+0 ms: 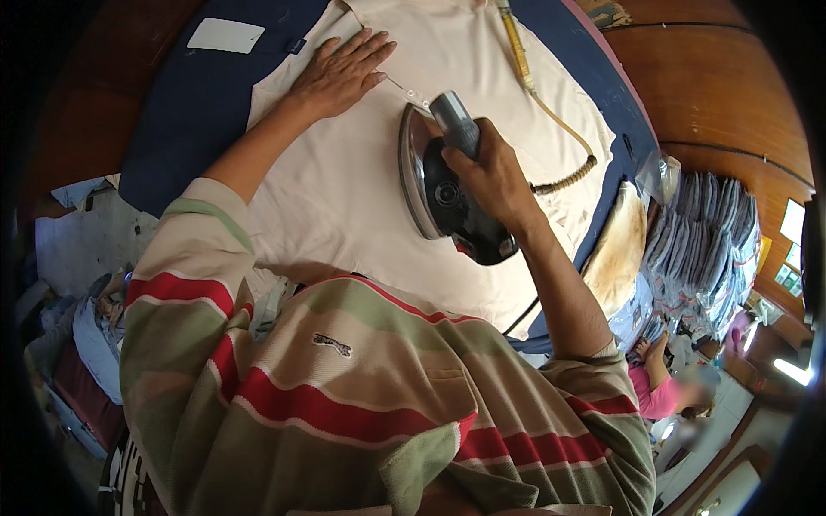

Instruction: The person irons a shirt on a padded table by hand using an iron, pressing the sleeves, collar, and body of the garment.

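A cream garment [344, 181] with small buttons along a placket lies spread over a dark blue ironing surface [185, 103]. Fingers stretched out, my left hand [344, 73] rests flat on the cloth beside the placket. My right hand [495, 168] is wrapped round the grey handle of a steam iron [447, 193], which stands on the cloth just below the buttons. The iron's black body and metal soleplate edge show; its underside is hidden. A hose [559, 120] with a yellowish upper part and a coiled end runs down to the right of the iron.
A white card [225, 36] and a small dark label lie at the upper left. To the right stand stacks of grey folded garments in plastic [705, 232]. A person in pink [658, 387] sits at the lower right. Cloth piles [95, 335] fill the left side.
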A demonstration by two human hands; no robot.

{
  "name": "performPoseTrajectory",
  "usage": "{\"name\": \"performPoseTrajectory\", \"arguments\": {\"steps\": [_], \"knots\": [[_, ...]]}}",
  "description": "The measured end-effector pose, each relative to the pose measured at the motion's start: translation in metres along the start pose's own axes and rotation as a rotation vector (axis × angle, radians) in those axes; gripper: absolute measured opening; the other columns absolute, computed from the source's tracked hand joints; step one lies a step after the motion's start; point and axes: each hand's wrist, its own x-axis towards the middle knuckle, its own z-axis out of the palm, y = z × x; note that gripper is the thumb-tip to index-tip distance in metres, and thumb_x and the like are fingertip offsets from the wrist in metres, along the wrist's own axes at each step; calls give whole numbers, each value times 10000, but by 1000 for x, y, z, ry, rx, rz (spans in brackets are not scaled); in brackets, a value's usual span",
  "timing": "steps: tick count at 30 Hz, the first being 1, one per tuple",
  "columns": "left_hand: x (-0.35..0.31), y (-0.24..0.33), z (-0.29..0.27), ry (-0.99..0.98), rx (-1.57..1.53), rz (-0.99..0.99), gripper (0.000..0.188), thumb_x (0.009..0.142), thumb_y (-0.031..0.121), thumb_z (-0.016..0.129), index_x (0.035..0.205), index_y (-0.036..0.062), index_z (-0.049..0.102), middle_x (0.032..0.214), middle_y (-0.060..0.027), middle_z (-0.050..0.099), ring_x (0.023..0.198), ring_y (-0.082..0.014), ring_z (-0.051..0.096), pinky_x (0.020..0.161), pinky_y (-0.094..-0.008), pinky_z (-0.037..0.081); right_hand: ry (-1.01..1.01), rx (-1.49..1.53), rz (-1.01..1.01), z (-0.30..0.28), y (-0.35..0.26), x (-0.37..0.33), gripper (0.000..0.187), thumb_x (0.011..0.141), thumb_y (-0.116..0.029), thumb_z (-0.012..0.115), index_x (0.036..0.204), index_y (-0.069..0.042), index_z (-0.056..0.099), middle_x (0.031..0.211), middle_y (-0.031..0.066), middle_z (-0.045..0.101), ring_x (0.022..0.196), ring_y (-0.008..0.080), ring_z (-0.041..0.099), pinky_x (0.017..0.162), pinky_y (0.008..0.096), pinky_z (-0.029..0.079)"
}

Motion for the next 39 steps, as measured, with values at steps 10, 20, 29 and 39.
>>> {"name": "performPoseTrajectory", "arguments": {"steps": [10,20,29,39], "knots": [[4,-7,5,-23,-21,12,534,964,448,277,1442,216,219,1506,27,184,1389,-162,143,1097,-428,122,-41,36,63,-38,15,-11,369,787,-209,625,1048,23,507,862,215,618,803,298,615,727,371,469],[20,16,3,16,-72,57,529,957,437,310,1435,225,235,1498,12,209,1379,-180,176,1094,-437,149,167,-219,41,-110,112,-8,325,727,-121,634,1022,-6,560,831,142,631,777,232,616,730,341,479],[12,13,9,57,-67,62,534,960,364,324,1452,234,161,1505,13,180,1384,-186,164,1110,-428,132,-132,-206,-173,-100,74,5,414,673,-91,654,1059,4,537,875,186,631,849,271,616,781,342,468],[11,9,17,135,-121,76,552,960,367,316,1460,247,115,1503,36,185,1383,-150,161,1114,-385,127,-212,-454,-468,-85,22,101,440,665,-89,654,1090,-22,559,900,167,663,804,260,662,786,314,538]]}}
